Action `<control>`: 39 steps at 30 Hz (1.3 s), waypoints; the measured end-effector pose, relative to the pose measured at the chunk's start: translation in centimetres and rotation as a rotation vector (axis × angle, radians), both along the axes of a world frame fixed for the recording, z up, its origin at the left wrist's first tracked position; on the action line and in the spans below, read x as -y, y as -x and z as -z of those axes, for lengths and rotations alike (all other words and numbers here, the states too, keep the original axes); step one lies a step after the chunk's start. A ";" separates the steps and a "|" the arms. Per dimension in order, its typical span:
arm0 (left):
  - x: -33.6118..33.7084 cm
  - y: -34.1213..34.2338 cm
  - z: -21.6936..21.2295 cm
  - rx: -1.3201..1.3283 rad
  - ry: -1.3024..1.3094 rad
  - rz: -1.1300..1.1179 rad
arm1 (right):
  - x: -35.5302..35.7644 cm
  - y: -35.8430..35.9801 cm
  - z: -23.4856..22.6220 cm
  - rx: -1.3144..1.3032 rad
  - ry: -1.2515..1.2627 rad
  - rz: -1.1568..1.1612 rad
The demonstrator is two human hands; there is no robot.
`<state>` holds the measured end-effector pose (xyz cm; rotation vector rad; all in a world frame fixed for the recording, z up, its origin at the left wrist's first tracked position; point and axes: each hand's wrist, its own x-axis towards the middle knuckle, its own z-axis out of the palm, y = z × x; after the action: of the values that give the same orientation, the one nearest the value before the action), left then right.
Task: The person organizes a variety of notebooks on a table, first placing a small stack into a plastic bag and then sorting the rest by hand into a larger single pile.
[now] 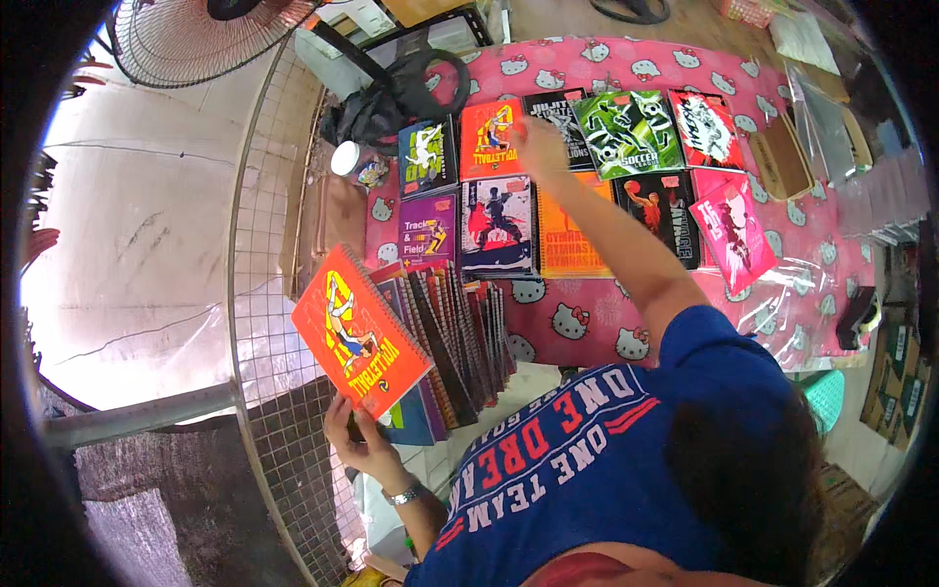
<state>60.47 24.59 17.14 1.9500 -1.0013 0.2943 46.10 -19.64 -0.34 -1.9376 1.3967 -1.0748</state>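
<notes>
My left hand (360, 440), with a watch on its wrist, grips the lower corner of an orange volleyball spiral notebook (357, 338), held tilted. Below that notebook and to its right, a row of spiral notebooks (460, 333) stands packed with the bindings showing. My right arm stretches across the table. My right hand (540, 149) is at the right edge of another orange volleyball notebook (486, 139), beside a black notebook (567, 127) that it partly covers. The fingers of this hand are too hidden to make out.
Sports notebooks lie in two rows on a pink patterned tablecloth (577, 318), among them a green soccer notebook (629, 134) and a tilted pink notebook (734, 232). A fan (196, 39), a black bag (381, 108) and a white-lidded jar (345, 158) are at the left. Wire mesh (274, 391) borders the table.
</notes>
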 end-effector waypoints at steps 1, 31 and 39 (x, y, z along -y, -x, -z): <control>0.0 -0.1 -0.5 0.018 -0.042 0.035 | 0.6 1.1 3.0 -0.350 0.058 0.096; 2.8 -3.1 -5.3 -0.472 -0.406 0.190 | 3.7 9.6 1.9 -0.610 -0.015 -0.069; 7.4 -3.6 -7.2 0.307 -1.037 -0.244 | 3.2 10.4 -2.8 -0.349 0.213 -0.003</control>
<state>64.05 17.19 24.38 3.0474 -1.2467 0.2272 35.72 -22.81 2.49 -2.3706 1.5060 -0.9477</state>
